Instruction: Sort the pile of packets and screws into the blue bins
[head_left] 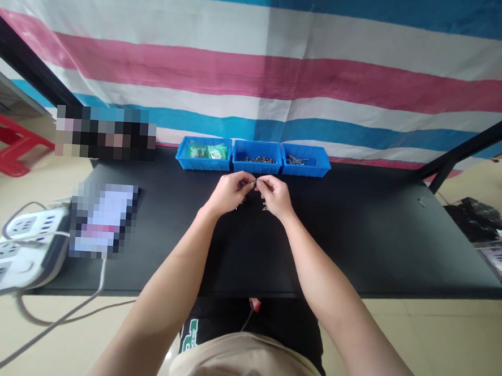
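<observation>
My left hand [230,192] and my right hand [275,196] meet over the black table, just in front of the blue bins. Both are closed, thumbs and forefingers pinching a small dark metal piece [254,183] between them. Its exact kind is too small to make out. More small shiny metal parts peek out below the curled fingers of each hand. Behind the hands, the middle blue bin [256,167] holds many small brass-coloured and dark pieces. Thin silver screw-like pieces [297,160] lie in the right blue bin [305,171].
Green-and-clear plastic packets [208,151] fill the left blue bin [204,164]. A white power strip [24,248] with cables and a blurred phone-like device [104,219] sit at the table's left end. One small silver piece [421,202] lies at the right of the black table [367,235].
</observation>
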